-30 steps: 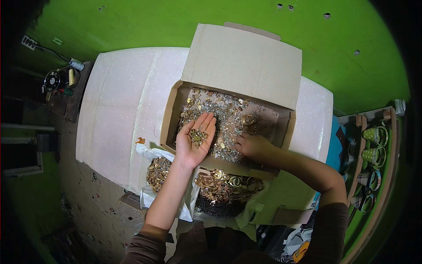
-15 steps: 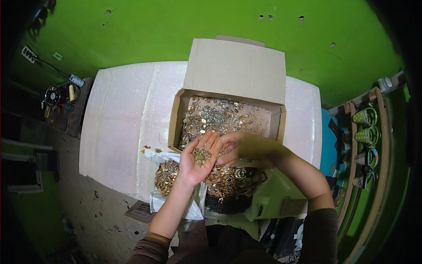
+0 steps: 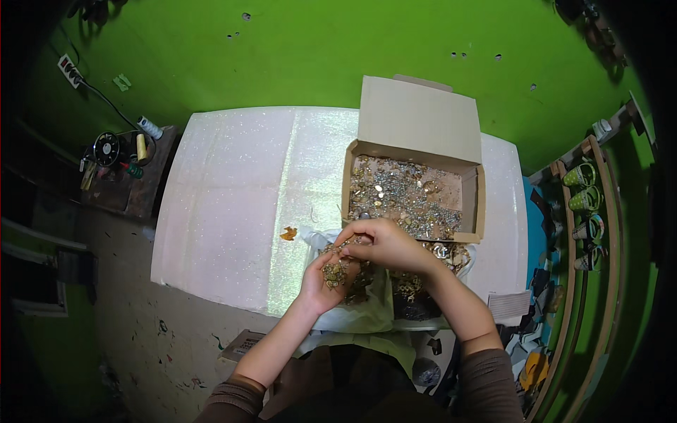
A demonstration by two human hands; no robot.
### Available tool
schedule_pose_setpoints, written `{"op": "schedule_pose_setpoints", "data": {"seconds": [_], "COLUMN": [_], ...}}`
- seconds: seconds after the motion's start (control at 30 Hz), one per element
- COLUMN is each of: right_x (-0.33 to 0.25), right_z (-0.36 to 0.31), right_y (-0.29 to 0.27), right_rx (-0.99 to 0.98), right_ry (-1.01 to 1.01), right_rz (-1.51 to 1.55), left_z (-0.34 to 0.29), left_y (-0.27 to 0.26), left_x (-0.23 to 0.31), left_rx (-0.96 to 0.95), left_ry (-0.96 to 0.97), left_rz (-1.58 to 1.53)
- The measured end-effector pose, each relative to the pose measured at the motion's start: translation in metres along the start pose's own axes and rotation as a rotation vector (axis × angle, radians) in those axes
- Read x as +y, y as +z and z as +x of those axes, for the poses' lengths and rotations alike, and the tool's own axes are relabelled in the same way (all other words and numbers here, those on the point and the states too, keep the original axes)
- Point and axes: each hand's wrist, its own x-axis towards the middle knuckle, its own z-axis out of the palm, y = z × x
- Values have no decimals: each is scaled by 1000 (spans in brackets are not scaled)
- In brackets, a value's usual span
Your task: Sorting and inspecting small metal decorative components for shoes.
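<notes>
My left hand [image 3: 321, 289] is cupped palm up over the plastic bags, holding a small heap of gold-coloured metal pieces [image 3: 334, 275]. Above its fingers, my right hand [image 3: 381, 243] bends over with thumb and forefinger pinched together; whatever lies in the pinch is too small to make out. Just beyond both hands stands an open cardboard box [image 3: 419, 101], its lid raised at the back, with many small silver and gold metal pieces [image 3: 402, 194] spread inside. Partly hidden below my hands, a white plastic bag [image 3: 377, 310] holds more gold-coloured pieces.
The table has a glittery white cover [image 3: 233, 183]. A brown leaf-like scrap [image 3: 288, 233] lies left of the bag. At the left, a small dark table [image 3: 130, 187] carries spools and tools. Sandals hang on a wooden rack [image 3: 610, 204] at the right. Behind is a green wall.
My view has shifted, so the box appears farther right. My right hand has moved from beside the left palm to over its fingers, now pinching. The metal pieces stay in my left palm.
</notes>
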Motion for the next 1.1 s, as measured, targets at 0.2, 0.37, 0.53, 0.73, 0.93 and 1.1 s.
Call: {"op": "schedule_pose_setpoints", "data": {"seconds": [0.2, 0.37, 0.53, 0.73, 0.93, 1.1], "right_x": [35, 64, 89, 91, 90, 87], "right_z": [-1, -10, -23, -37, -41, -39], "right_y": [39, 90, 127, 124, 105, 103], "right_rx": [182, 255, 372, 497, 612, 607], "right_ry": [-46, 52, 76, 93, 121, 173], "right_rz": [219, 616, 792, 769, 773, 905], "left_z": [-25, -26, -33, -35, -34, -31], "left_y": [-13, -68, -57, -30, -19, -21], "left_x": [18, 32, 28, 20, 19, 17], "left_rx": [132, -138, -147, 201, 186, 173], "left_ry": [-6, -117, -185, -72, -55, -12], "left_rz": [-39, -24, -50, 65, -77, -115]}}
